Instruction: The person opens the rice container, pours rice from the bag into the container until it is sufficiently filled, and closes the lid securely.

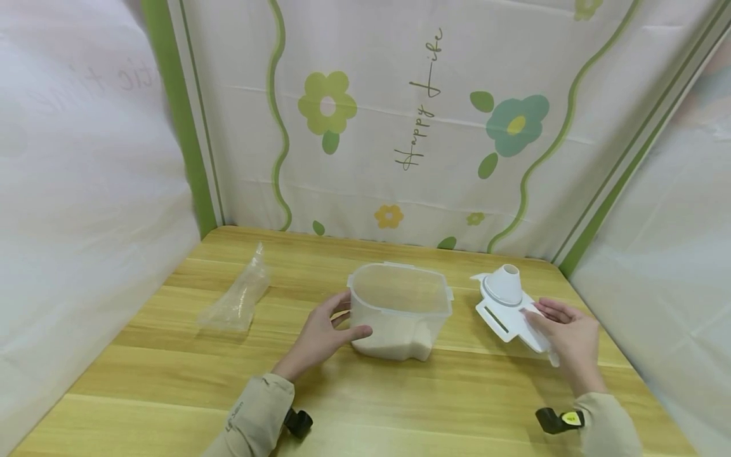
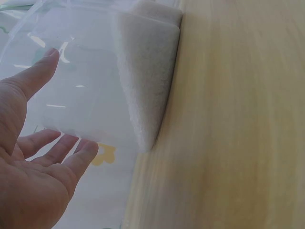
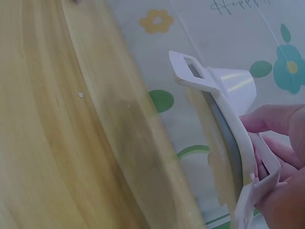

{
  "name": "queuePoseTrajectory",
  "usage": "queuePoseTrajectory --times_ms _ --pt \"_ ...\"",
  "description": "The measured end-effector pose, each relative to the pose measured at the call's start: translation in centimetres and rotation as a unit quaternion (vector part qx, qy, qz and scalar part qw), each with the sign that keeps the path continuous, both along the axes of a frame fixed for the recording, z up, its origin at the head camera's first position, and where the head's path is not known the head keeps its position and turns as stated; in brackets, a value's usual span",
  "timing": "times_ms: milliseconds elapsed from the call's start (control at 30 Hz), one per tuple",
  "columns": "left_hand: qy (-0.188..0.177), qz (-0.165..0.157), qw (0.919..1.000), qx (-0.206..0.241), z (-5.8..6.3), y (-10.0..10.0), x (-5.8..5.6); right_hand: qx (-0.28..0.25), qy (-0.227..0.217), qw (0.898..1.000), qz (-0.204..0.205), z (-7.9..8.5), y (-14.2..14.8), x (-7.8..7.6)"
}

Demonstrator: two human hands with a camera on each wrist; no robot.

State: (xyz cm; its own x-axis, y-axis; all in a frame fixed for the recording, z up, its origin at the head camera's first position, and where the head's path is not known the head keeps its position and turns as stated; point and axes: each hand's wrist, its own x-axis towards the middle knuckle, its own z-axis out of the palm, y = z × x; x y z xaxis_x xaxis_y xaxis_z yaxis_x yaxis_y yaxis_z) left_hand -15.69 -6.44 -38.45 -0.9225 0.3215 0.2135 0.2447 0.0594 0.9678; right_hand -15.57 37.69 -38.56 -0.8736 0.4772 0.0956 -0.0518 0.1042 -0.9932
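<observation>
A clear plastic container stands upright on the table, its top uncovered, with white grains in its lower part. My left hand is at its rounded left end, thumb along the near wall and fingers around the far side. To the right, my right hand holds a white plastic lid by its edge, tilted above the table. A cone-shaped spout rises from the lid's top. In the right wrist view, the thumb lies on the upper face and the other fingers are partly hidden behind the flap.
A crumpled clear plastic bag lies on the left of the wooden table. Printed fabric hangs behind the table, and white sheets enclose both sides. A small white crumb lies on the tabletop.
</observation>
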Motion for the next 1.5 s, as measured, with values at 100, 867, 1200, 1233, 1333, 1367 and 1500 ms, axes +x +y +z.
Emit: queuePoseTrajectory --times_ms 100,867,1200,1233,1333,1367,1500 --pt "-0.001 0.000 1.0000 0.001 0.0 0.0 0.0 -0.007 0.006 1.000 0.021 0.6 0.0 0.2" --pt "0.002 -0.004 1.0000 0.000 -0.3 0.0 -0.2 0.003 0.041 0.985 0.165 5.8 -1.6 -0.6" --pt "0.002 0.001 1.0000 0.003 -0.6 0.1 -0.4 -0.001 0.062 0.979 0.194 7.9 -2.8 -0.8" --pt "0.002 0.002 1.0000 0.004 -0.6 0.1 -0.4 -0.002 0.061 0.979 0.195 8.1 -2.9 -0.8" --pt "0.002 0.004 1.0000 0.004 -0.6 0.2 -0.4 -0.001 0.061 0.978 0.198 8.5 -3.4 -0.8" --pt "0.002 0.005 1.0000 0.004 -0.6 0.2 -0.4 0.002 0.061 0.978 0.199 8.7 -3.5 -0.7" --pt "0.003 0.009 1.0000 0.003 -0.6 0.2 -0.3 0.028 0.050 0.980 0.192 9.1 -4.4 -0.7"
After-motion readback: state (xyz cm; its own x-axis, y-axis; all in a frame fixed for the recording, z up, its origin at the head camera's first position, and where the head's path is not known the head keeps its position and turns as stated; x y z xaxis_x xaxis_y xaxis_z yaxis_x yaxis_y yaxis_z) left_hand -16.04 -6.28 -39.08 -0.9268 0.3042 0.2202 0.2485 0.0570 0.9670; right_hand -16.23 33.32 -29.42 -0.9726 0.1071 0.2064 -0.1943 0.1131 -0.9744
